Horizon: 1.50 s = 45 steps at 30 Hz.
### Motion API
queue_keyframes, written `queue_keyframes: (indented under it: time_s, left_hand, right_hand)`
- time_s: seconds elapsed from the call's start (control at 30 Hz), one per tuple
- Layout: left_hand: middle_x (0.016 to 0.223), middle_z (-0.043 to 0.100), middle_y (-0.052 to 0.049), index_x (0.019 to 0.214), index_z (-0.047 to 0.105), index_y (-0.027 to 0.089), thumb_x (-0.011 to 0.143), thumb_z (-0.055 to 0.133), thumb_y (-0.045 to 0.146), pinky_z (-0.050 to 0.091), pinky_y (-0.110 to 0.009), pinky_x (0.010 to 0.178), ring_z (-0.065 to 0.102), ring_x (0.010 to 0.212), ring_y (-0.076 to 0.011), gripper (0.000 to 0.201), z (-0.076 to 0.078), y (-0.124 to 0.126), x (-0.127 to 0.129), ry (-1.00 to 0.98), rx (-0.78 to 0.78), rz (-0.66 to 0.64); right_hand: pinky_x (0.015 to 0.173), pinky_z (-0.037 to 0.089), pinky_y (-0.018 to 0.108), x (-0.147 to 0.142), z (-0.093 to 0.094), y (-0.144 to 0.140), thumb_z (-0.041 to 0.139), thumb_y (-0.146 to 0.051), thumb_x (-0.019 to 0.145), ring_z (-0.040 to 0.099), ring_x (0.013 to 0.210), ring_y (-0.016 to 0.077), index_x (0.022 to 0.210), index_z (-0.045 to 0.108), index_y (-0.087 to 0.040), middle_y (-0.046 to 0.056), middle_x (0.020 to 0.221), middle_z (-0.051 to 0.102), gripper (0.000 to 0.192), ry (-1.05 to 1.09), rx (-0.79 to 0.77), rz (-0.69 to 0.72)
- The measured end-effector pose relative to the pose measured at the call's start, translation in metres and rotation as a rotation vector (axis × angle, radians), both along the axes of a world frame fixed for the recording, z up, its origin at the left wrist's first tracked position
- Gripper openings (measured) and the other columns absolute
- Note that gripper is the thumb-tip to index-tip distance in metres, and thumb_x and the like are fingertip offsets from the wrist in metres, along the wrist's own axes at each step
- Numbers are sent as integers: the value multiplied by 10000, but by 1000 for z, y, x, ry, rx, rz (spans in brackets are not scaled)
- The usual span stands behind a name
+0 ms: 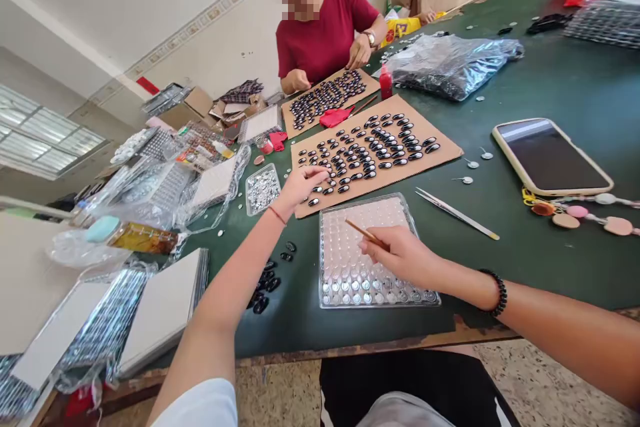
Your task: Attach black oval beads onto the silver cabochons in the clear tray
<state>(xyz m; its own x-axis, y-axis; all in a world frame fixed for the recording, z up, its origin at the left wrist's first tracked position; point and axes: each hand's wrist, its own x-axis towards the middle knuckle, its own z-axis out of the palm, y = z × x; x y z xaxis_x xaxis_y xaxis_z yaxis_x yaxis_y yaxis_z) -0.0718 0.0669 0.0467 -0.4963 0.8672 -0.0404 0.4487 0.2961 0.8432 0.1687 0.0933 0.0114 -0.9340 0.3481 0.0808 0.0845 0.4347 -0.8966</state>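
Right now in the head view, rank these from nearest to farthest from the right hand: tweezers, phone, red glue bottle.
From the right hand, which holds a thin stick over the clear tray:
1. Tweezers, just beyond it to the right on the green table.
2. Phone, farther right.
3. Red glue bottle, far ahead by the co-worker.

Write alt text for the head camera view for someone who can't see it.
A person's left hand reaches onto a cardboard sheet covered with dark oval beads, while the right hand holds a thin stick over a clear plastic tray. A co-worker in a red shirt sits across the green table.
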Motion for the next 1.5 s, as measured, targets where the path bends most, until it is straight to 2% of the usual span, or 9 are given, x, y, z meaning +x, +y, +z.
queue_keyframes:
  time_s: [0.13, 0.33, 0.47, 0.67, 0.87, 1.0, 1.17, 1.3, 1.5]
  left_hand:
    - [866, 681, -40, 818, 700, 150, 674, 620, 243, 413, -218, 708, 571, 759, -138, 189, -9, 91, -36, 286, -56, 40]
    - [783, 687, -47, 747, 700, 121, 653, 614, 203, 394, -231, 733, 572, 755, -150, 151, -30, 205, -61, 389, -62, 99]
    - [720, 680, -46, 670, 679, 122, 626, 623, 177, 385, -251, 743, 567, 740, -156, 90, -41, 239, -68, 392, -56, 142]
    - [729, 649, -42, 587, 626, 144, 563, 662, 124, 358, -255, 802, 533, 814, -159, 47, -45, 249, -62, 266, -11, 204]
    - [737, 572, -5, 728, 582, 158, 689, 588, 163, 400, -177, 618, 484, 634, -67, 39, -16, 186, -28, -56, 134, 256]
    - [602, 473, -1, 686, 508, 138, 783, 432, 128, 357, -164, 440, 403, 457, -47, 124, -7, 76, 0, -364, 129, 329]
    - [721, 512, -38, 757, 488, 136, 686, 362, -82, 442, -162, 549, 545, 644, -73, 261, -14, -45, 40, -1085, 346, 526]
    - [727, 510, -23, 733, 459, 141, 578, 292, -170, 482, -207, 651, 570, 713, -88, 386, -24, -73, 50, -1238, 515, 649]
    - [730, 537, -23, 776, 507, 131, 596, 324, -167, 481, -221, 700, 578, 731, -93, 393, -37, -67, 50, -1254, 579, 500]
  right_hand:
    - [486, 218, 209, 3, 7, 2, 354, -349, 869, 359, 488, 76, 605, 420, -167, -32, 525, 412, 327, 63, -20, 5]
    - [497, 203, 199, 4, 12, 7, 420, -299, 832, 307, 492, 61, 587, 390, -161, -44, 529, 376, 283, 129, -61, -47]
    - [490, 190, 198, 2, 15, 10, 418, -297, 823, 290, 496, 60, 587, 387, -165, -46, 531, 377, 272, 134, -105, -81]
    - [470, 192, 192, 4, 19, 11, 410, -299, 822, 281, 487, 57, 579, 333, -168, -50, 526, 354, 286, 142, -193, -79]
    - [459, 205, 191, 0, 15, 9, 404, -289, 827, 282, 479, 59, 567, 334, -167, -52, 506, 324, 295, 130, -202, -87]
    - [476, 271, 192, 0, 14, 14, 407, -265, 819, 371, 489, 71, 606, 451, -160, -38, 512, 418, 241, 189, -238, -144]
    - [525, 344, 209, 3, 6, 27, 428, -314, 826, 457, 519, 88, 674, 537, -152, -10, 545, 511, 248, 326, -220, -254]
    - [469, 305, 214, -4, -9, 27, 343, -449, 860, 395, 456, 77, 686, 540, -153, -7, 534, 483, 396, 385, -173, -328]
    - [444, 255, 220, 10, -25, -16, 275, -467, 879, 326, 431, 83, 598, 487, -170, -38, 470, 316, 461, 410, 0, -422]
